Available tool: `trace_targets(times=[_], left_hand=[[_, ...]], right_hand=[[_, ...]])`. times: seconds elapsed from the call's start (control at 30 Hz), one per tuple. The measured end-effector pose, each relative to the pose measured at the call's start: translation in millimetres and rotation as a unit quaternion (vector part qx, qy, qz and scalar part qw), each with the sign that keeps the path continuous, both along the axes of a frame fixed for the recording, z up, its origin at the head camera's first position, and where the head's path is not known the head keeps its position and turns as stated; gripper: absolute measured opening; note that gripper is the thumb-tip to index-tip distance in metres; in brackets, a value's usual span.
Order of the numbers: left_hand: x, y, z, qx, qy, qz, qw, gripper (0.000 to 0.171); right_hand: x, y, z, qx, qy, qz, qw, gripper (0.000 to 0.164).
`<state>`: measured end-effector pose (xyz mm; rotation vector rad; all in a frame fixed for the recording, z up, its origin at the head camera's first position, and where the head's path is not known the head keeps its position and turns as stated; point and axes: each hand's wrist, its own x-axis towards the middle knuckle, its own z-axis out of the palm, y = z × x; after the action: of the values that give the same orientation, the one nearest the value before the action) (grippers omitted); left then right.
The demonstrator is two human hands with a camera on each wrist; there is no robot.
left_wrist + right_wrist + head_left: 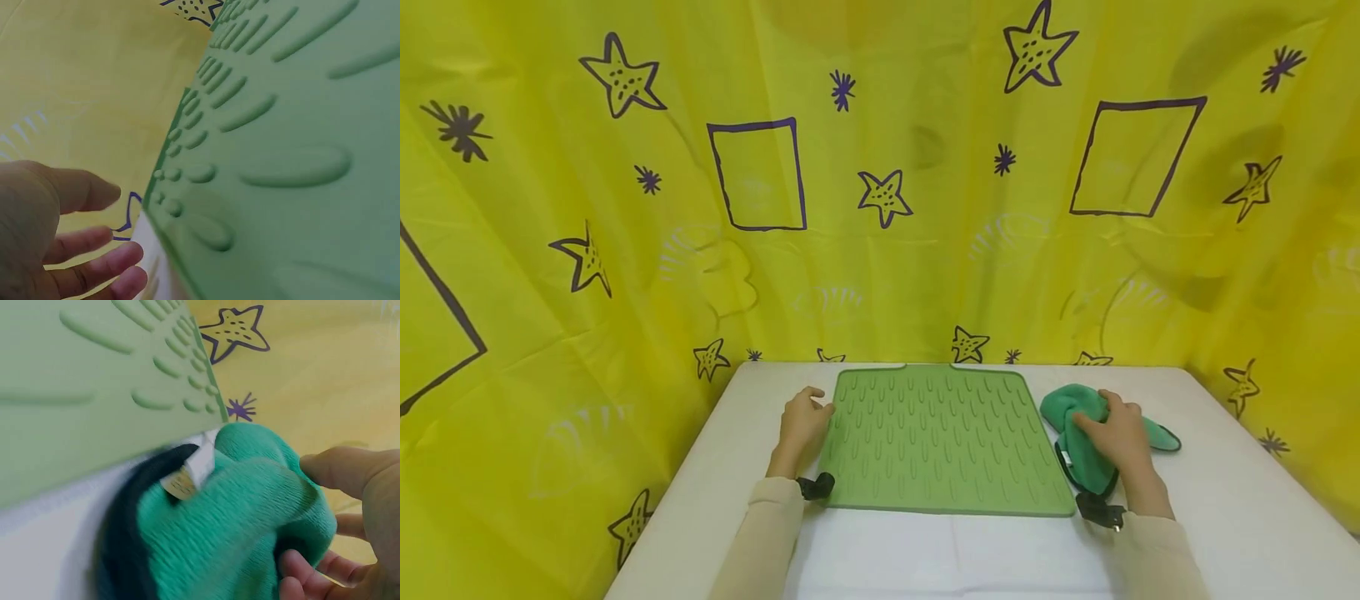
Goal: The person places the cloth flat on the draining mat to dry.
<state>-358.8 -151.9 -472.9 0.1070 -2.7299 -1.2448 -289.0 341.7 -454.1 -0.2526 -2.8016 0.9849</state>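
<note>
A light green ridged mat [947, 442] lies flat on the white table. Just off its left edge is my left hand [801, 425], fingers loosely bent and holding nothing; in the left wrist view its fingertips [130, 255] are near the mat's border. My right hand [1118, 429] grips a crumpled green cloth [1078, 462] beside the mat's right edge. Dark trim and a small white tag [199, 464] show on the cloth in the right wrist view. There, the thumb [337, 469] presses one side of a fold and the fingers reach round the other.
A yellow curtain [925, 275] with stars and squares drawn on it hangs behind and at both sides of the table [880, 554]. Each wrist wears a black strap-on camera, the right one [1099, 510] close to the mat's front right corner.
</note>
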Motion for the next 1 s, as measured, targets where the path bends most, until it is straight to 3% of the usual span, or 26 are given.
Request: trace_targets(times=[0.1,0.33,0.63,1.0], left_hand=[[3.3,0.5,-7.6,0.004,-0.021,0.007,0.9997,0.040],[3.5,3.6,-10.4,-0.038,-0.016,-0.029,0.9987,0.036],[1.4,3.2,-8.1,-0.070,-0.006,-0.021,0.9973,0.033],[2.6,1.0,-8.0,-0.067,-0.005,-0.019,0.9976,0.037]], right_hand=[[-2.1,-2.5,-3.8,-0.004,-0.019,0.000,1.000,0.085],[-2.8,2.3,-7.7,0.025,-0.038,0.017,0.999,0.089],[-5.9,2.4,-8.4,0.057,-0.033,0.023,0.998,0.065],[-6.3,4.2,-14.5,0.044,0.023,-0.003,0.999,0.046]])
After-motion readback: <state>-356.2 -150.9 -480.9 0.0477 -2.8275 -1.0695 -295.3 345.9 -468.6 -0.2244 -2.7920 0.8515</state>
